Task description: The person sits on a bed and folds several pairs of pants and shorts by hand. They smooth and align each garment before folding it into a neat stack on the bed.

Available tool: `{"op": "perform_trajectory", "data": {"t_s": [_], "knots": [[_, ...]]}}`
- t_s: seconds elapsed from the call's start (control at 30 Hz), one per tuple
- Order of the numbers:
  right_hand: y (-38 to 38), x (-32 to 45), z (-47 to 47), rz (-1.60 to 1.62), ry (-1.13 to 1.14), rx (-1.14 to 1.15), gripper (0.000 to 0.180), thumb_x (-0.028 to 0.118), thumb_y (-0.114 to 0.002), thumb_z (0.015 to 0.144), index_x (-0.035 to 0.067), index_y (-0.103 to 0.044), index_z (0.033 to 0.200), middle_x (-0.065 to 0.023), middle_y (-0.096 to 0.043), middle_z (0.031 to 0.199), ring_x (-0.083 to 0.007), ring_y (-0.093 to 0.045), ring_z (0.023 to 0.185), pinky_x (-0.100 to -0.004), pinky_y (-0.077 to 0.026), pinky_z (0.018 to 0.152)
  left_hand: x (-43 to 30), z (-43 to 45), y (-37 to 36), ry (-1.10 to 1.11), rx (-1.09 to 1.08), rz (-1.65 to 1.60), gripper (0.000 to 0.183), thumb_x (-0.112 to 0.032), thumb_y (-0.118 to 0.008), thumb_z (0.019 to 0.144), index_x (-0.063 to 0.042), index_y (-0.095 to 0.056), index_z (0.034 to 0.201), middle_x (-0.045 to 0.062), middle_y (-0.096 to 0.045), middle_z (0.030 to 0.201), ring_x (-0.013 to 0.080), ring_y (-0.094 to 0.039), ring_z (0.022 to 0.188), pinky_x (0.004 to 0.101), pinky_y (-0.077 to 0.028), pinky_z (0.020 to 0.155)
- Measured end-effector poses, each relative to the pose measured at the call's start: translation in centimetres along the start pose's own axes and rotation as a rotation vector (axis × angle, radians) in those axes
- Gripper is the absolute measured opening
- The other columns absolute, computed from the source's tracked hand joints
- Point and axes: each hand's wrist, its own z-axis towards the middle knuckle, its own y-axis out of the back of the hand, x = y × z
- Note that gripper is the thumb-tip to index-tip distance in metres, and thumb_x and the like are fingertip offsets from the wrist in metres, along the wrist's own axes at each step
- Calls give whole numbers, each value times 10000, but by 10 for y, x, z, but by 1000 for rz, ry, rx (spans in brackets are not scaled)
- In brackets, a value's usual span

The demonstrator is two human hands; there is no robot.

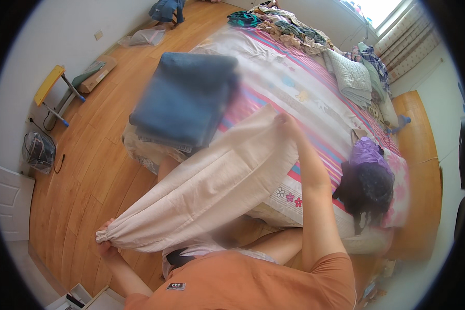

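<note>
A pair of cream cloth trousers [213, 182] stretches diagonally between my two hands, above my lap and the bed's near edge. Its gathered, elastic-looking end is gripped by my left hand [107, 242] at the lower left, over the wooden floor. My right hand [286, 124] holds the wider far end above the striped bedsheet [314, 120]. Beyond the cloth, a stack of folded dark blue garments [186, 97] lies at the bed's left corner. Part of my right hand's fingers is hard to make out against the cloth.
Crumpled clothes [290, 29] are heaped at the bed's far end, near a folded pale quilt [350, 75]. Purple cloth [368, 153] and a black garment [366, 188] lie at right by the wooden headboard [418, 155]. A small yellow-topped stool [49, 86] stands left on the floor.
</note>
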Motion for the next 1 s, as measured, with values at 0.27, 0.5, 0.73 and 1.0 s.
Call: {"op": "perform_trajectory", "data": {"t_s": [0.27,0.5,0.73,1.0], "knots": [[7,20,-17,-98,71,-14,282,-20,-708,752,93,-750,1008,-59,-641,905,-191,-650,903,-327,-531,775,-4,-6,1,14,3,0,465,-273,-803,830,-68,-667,1224,170,-615,1307,380,-486,1319,553,-315,1146],[51,7,-83,-637,460,-344,184,40,-755,810,57,-752,993,-127,-667,950,-258,-664,889,-358,-542,772,-12,-8,16,-38,-93,92,425,-282,-759,876,-51,-676,1222,149,-624,1318,361,-473,1347,552,-326,1151],[149,47,-241,-299,414,-591,128,23,-649,921,52,-747,999,-65,-608,949,-170,-622,906,-265,-492,791,-39,74,-5,-181,298,150,386,-377,-684,950,-138,-650,1250,60,-564,1157,265,-441,1195,437,-438,1013],[200,32,-389,164,343,-820,195,176,-512,1061,13,-616,1086,-72,-635,1197,-173,-578,1135,-282,-424,1000,11,172,-52,-25,-17,32,378,-284,-527,1059,-49,-560,1353,98,-600,1345,227,-571,1233,403,-483,1039]]}}
